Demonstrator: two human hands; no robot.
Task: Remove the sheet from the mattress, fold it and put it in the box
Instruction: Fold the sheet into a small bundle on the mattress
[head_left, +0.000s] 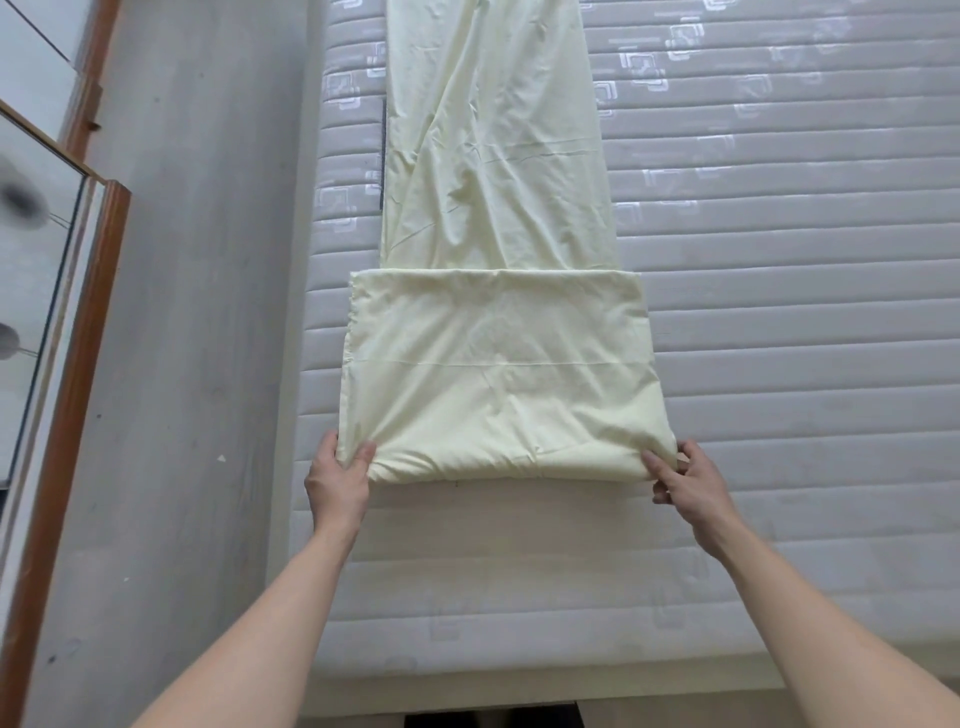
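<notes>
Pale yellow sheet (498, 364) lies lengthwise on the bare mattress (779, 312), near end folded over. My left hand (337, 480) pinches the near-left fold corner; my right hand (685, 480) pinches the near-right one.

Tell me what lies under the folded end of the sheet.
The folded end rests on the grey mattress. Both hands, left and right, grip its near corners. Inner layers are covered.
</notes>
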